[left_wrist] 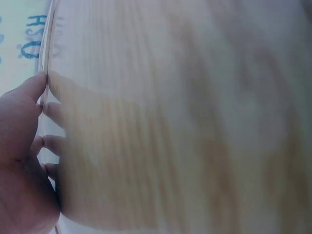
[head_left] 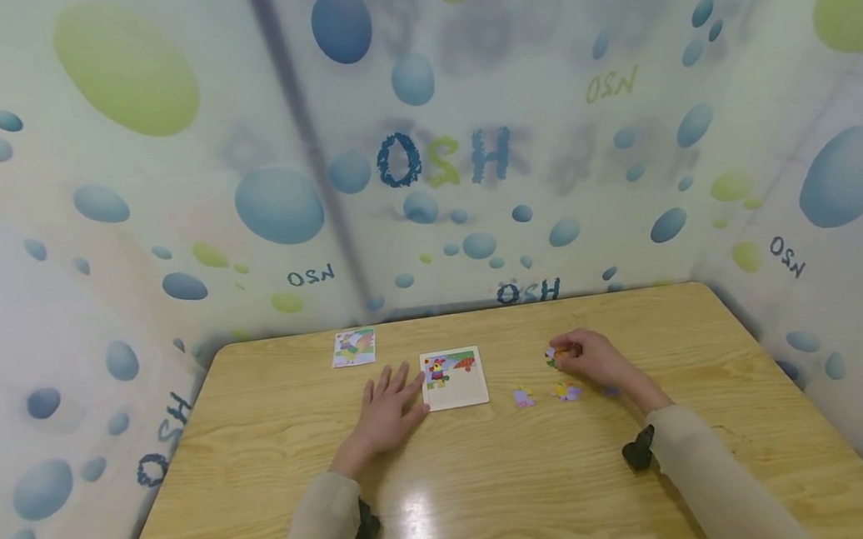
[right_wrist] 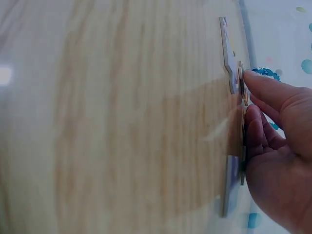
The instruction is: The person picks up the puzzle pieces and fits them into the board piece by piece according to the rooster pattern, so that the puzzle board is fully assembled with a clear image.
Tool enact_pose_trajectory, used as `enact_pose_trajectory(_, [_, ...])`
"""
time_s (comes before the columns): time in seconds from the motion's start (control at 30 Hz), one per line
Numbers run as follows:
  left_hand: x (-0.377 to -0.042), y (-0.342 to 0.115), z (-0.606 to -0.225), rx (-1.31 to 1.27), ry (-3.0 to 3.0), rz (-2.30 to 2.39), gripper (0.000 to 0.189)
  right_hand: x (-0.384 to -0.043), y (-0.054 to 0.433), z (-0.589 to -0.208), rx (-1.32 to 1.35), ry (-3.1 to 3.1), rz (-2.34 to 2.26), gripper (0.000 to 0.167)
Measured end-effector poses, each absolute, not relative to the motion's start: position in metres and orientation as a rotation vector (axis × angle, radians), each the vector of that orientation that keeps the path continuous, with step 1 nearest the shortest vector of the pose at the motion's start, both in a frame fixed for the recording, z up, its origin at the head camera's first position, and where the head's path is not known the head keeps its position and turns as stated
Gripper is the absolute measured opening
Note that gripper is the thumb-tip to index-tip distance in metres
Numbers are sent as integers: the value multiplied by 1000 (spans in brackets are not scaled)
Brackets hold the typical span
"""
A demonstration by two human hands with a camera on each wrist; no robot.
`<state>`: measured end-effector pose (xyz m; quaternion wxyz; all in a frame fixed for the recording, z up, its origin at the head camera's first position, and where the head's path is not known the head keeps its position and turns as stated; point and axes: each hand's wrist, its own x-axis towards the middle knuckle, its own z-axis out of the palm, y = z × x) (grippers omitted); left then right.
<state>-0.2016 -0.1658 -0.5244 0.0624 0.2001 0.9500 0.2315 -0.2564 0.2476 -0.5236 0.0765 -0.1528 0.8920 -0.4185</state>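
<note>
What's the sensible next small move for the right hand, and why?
Probably bring the puzzle piece that the right hand pinches over to the puzzle tray: the tray's lower part is bare, and the left hand rests at its left edge.

A puzzle tray (head_left: 458, 393) lies on the wooden worktop (head_left: 506, 481), its upper part filled with colourful pieces. The person's left hand (head_left: 391, 413), fingers spread, touches its left edge. Beyond the tray to the left I see a picture card (head_left: 354, 347). Right of the tray, the right hand (head_left: 594, 358) pinches a small puzzle piece (head_left: 551, 357); two yellow-and-lilac pieces (head_left: 524, 396) lie between tray and wrist. Behind the tray rises a pale wall (head_left: 370, 257) with blue and green ovals.
</note>
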Motion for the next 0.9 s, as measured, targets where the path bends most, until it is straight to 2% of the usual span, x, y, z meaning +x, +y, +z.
enact_pose_trajectory(0.9, [-204, -167, -533, 609, 2862, 739, 62, -255, 244, -522, -367, 2657, -1304, 37])
